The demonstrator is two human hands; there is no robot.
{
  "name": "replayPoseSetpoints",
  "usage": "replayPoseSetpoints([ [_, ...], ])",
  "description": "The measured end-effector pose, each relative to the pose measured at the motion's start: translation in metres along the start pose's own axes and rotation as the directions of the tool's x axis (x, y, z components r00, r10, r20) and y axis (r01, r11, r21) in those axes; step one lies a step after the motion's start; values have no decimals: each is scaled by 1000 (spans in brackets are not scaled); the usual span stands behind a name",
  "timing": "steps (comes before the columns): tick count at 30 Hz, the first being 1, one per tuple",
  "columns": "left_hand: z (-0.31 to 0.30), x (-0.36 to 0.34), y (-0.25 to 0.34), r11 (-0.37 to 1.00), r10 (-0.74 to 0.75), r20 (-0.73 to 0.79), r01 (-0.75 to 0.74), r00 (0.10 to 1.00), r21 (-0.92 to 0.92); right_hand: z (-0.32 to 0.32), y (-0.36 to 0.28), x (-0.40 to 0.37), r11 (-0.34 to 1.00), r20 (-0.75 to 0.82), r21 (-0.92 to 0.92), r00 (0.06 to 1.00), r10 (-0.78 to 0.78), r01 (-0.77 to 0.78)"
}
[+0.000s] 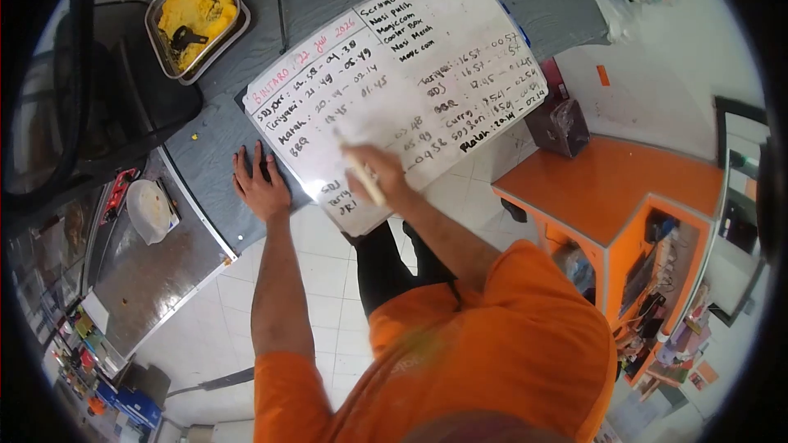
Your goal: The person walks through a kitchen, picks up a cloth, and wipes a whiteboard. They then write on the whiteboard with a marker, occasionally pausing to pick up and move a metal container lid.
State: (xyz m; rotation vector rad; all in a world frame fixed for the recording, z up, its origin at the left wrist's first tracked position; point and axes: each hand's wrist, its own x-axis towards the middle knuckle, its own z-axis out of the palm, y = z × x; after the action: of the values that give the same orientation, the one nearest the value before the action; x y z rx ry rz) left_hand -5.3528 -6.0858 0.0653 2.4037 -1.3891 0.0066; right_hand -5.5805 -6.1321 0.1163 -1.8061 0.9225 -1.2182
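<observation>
A whiteboard (386, 90) with black handwriting and a red heading lies at a slant, its near part reaching past the table's edge. My right hand (384, 174) is closed around a pale marker (366, 180) over the lower left part of the board, and it is slightly blurred. The hand covers some of the writing; whether the tip touches the surface cannot be made out. To the left of the board, my left hand (261, 183) rests on the dark grey tabletop (217, 148), fingers spread, holding nothing.
A metal tray (238, 29) of yellow scrambled egg with a black utensil stands at upper left. Below it sit a white bowl (148, 212) and a metal counter (176, 271). An orange desk (599, 176) and a dark box (560, 127) are at right.
</observation>
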Motion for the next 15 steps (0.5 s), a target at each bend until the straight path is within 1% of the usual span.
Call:
replayPoseSetpoints([
  [2, 0, 0, 0, 1000, 9, 4, -9, 1000, 6, 3, -19, -33, 996, 30, 92, 1000, -10, 8],
  [4, -2, 0, 1, 1000, 6, 1, -6, 1000, 3, -3, -32, -67, 997, 100, 64, 994, -41, 35],
  [5, -3, -1, 2, 1000, 9, -1, -9, 1000, 1, -11, -40, -84, 997, 107, 66, 993, -49, 42],
  [7, 0, -2, 1, 1000, 6, -17, -6, 1000, 13, -35, -51, -109, 997, 257, -77, 966, 30, -11],
  [8, 1, -3, -1, 999, 11, -18, -10, 1000, 31, -45, -51, -120, 997, 262, -75, 965, 17, 2],
  [10, 1, -3, -1, 999, 11, -25, -10, 1000, 31, -68, -48, -138, 988, 266, -156, 962, 55, -13],
  [11, 1, -4, -2, 999, 17, -17, -16, 1000, 34, -80, -45, -145, 988, 271, -153, 962, 47, -5],
  [12, 1, -4, -2, 999, 11, -22, -11, 1000, 35, -93, -44, -152, 982, 246, -189, 968, 55, -8],
  [13, 2, -4, -4, 1000, 9, -30, -9, 1000, -20, -105, -41, -161, 974, 221, -224, 973, 64, -13],
  [14, 2, -5, -6, 997, 6, -35, -9, 999, -74, -115, -35, -176, 957, 192, -276, 971, 144, -88],
  [15, 3, -6, -8, 997, 0, -42, -3, 999, -73, -126, -40, -180, 948, 205, -290, 958, 198, -134],
])
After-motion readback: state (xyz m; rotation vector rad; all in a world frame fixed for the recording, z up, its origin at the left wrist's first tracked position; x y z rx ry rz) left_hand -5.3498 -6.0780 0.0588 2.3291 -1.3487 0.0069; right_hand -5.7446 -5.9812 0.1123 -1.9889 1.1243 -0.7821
